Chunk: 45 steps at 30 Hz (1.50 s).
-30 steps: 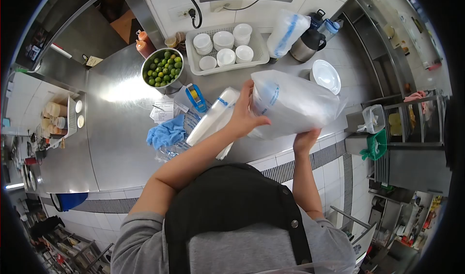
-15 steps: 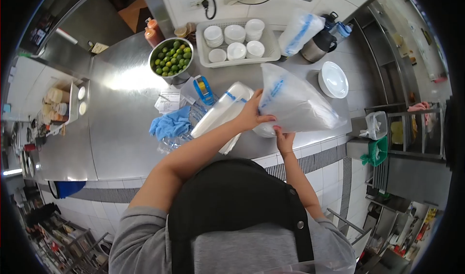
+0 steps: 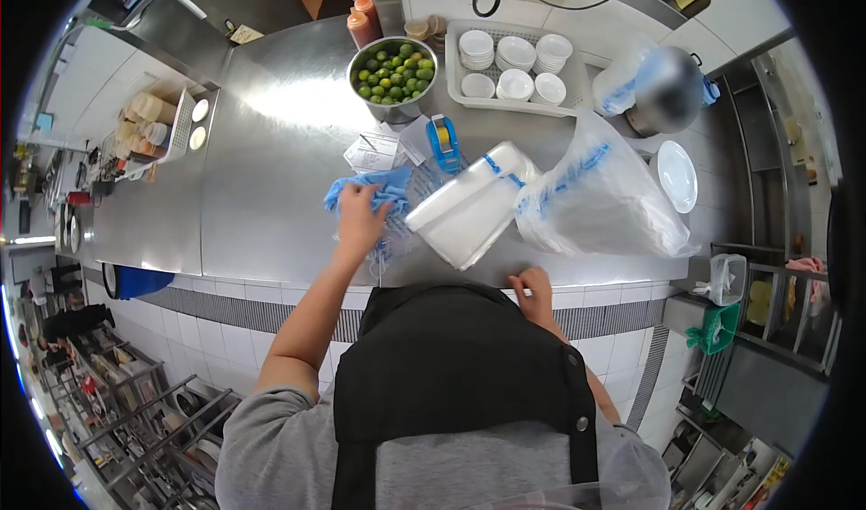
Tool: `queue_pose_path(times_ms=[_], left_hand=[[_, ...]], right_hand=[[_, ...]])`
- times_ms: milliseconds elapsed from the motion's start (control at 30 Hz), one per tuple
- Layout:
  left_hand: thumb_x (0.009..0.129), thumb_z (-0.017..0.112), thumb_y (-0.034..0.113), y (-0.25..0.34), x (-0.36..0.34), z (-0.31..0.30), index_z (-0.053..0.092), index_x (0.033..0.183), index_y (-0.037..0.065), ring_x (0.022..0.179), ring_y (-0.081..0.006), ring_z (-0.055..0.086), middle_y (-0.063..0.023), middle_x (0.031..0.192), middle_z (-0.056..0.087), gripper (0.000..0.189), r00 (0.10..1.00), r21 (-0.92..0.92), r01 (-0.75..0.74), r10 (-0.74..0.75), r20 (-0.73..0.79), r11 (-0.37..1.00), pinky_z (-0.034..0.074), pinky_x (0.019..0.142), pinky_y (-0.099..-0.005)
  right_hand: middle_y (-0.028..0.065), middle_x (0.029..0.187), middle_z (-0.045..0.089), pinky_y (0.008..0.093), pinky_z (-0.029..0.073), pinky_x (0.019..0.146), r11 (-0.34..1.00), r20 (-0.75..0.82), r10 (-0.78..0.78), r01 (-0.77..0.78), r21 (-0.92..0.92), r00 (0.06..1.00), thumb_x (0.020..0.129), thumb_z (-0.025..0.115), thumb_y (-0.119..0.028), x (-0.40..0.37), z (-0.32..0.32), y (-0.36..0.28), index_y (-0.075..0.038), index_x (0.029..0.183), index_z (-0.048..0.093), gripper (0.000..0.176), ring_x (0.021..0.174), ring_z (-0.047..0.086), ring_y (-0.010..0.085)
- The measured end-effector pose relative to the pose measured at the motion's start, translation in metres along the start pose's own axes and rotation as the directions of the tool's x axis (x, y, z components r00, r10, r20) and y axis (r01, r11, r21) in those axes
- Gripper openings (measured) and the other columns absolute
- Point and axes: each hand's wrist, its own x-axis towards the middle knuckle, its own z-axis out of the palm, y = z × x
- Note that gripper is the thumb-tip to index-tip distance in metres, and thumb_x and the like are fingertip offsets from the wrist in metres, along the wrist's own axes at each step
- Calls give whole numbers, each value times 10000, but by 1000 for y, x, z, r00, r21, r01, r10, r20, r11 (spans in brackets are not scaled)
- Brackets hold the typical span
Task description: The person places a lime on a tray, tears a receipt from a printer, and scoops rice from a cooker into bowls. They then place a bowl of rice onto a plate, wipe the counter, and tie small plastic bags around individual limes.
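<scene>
My left hand (image 3: 361, 214) is on the blue cloth (image 3: 390, 185), its fingers bent down onto the fabric and gripping it. Beside the cloth lies crumpled clear plastic with blue print (image 3: 390, 239). My right hand (image 3: 534, 290) is at the counter's front edge, fingers curled and apart from any object; whether something small is inside is hidden. A stack of flat white plastic bags (image 3: 474, 205) with blue tape lies between the cloth and a large, full clear bag (image 3: 600, 205) with blue lettering. Behind the cloth stands a blue tape dispenser (image 3: 444, 144), with papers (image 3: 372, 152) to its left.
A metal bowl of green limes (image 3: 394, 107) and orange bottles (image 3: 363, 23) stand at the back. Right of them is a white tray (image 3: 519, 109) with stacked small dishes. A white oval plate (image 3: 677, 177) and a metal jug (image 3: 672, 100) are at the right.
My left hand has let go of the full clear bag and moved left onto the blue cloth. My right hand has left the bag and drawn back to the counter edge. The view has shifted.
</scene>
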Motion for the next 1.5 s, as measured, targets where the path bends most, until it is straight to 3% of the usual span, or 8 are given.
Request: queue_pose_path(times_ms=[233, 467, 800, 933, 1033, 1233, 1333, 1500], left_hand=[[791, 711, 39, -8, -11, 8, 763, 983, 25, 864, -366, 638, -196, 930, 635, 200, 993, -124, 52, -38, 112, 991, 508, 780, -437], [688, 746, -42, -18, -28, 16, 636, 794, -22, 740, -315, 631, -160, 823, 631, 155, 961, -333, 272, -273, 47, 903, 499, 694, -393], [790, 703, 19, 9, -3, -35, 705, 1148, 70, 1121, -356, 603, -170, 1162, 642, 362, 997, 253, -44, 26, 76, 967, 501, 927, -432], [759, 761, 67, 87, -6, -18, 666, 1185, 58, 1192, -351, 554, -145, 1298, 580, 437, 897, -345, -205, 317, 308, 916, 466, 992, -423], [709, 782, 74, 125, -2, -3, 637, 1205, 49, 1229, -351, 533, -159, 1284, 578, 518, 914, -230, -243, 302, 270, 942, 464, 980, -435], [801, 643, -19, 112, 97, -33, 692, 1012, -2, 926, -277, 703, -121, 918, 726, 217, 966, -525, -206, 87, -243, 826, 523, 848, -366], [869, 623, 52, 136, 117, -108, 669, 978, -64, 755, -202, 686, -111, 868, 686, 165, 983, -906, 16, -174, -64, 423, 553, 732, -334], [858, 668, 60, 145, 98, -157, 688, 914, -56, 653, -174, 657, -91, 769, 663, 130, 987, -858, 155, -48, 151, 490, 521, 662, -295]], right_hand=[[97, 970, 592, 436, 446, 789, 864, 44, -503, 501, 55, 863, 827, 709, -98, 138, 66, -108, -30, 787, 613, 124, 892, 560, 301], [93, 986, 548, 424, 416, 838, 870, 277, -416, 467, -156, 866, 768, 753, -209, 171, 140, -116, -84, 888, 629, 213, 974, 536, 283], [94, 1035, 581, 428, 410, 896, 975, 146, -206, 216, -51, 968, 814, 748, -204, 103, 57, -39, -71, 985, 690, 225, 1015, 541, 299], [65, 955, 598, 403, 408, 881, 985, 131, -168, 173, -28, 977, 853, 709, -163, 115, 54, -41, -86, 974, 712, 143, 1002, 549, 268], [86, 1074, 606, 394, 419, 875, 966, 4, -258, 258, -2, 966, 859, 714, -153, 144, 39, -90, -92, 1070, 703, 221, 1013, 549, 288], [161, 1302, 524, 408, 436, 963, 941, -317, -243, 302, 152, 917, 862, 735, -114, 174, -36, -165, -73, 1343, 572, 509, 1118, 533, 317], [192, 1367, 474, 417, 447, 986, 948, -338, -270, 311, 73, 902, 832, 766, -101, 175, -52, -168, -28, 1376, 520, 602, 1192, 511, 352], [201, 1437, 430, 441, 387, 1055, 901, -357, -412, 434, -23, 838, 793, 815, -175, 187, -62, -199, -46, 1413, 492, 710, 1290, 439, 367]])
